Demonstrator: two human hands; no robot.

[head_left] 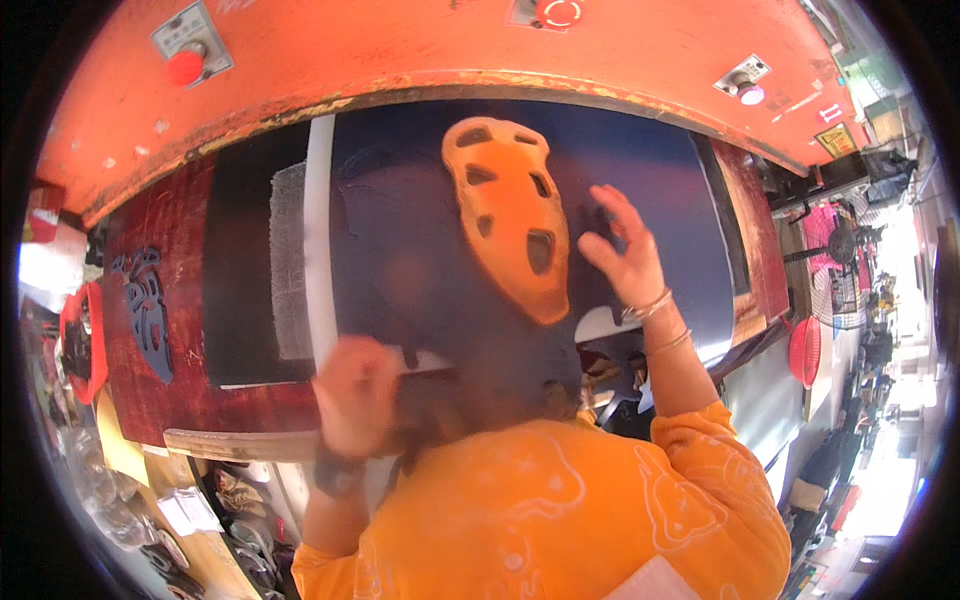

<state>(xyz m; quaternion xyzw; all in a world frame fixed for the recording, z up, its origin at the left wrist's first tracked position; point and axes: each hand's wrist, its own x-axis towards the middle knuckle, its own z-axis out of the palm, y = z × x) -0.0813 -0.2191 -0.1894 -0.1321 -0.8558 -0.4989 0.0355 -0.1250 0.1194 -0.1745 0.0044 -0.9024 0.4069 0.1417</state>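
An orange, sole-shaped cutting die with several dark openings lies on a dark blue sheet of material. My right hand is just to the right of the die, apart from it. Its fingers are spread, and nothing shows between them. My left hand is at the near edge of the sheet, left of its middle. Motion smears its fingers, so I cannot make out their pose or whether they hold anything. Curved gaps show along the sheet's near edge, which hangs toward my lap.
An orange machine beam with red push buttons spans the far side. On the worn red board at left lies a dark openwork cut piece. A red basket and a fan stand at right.
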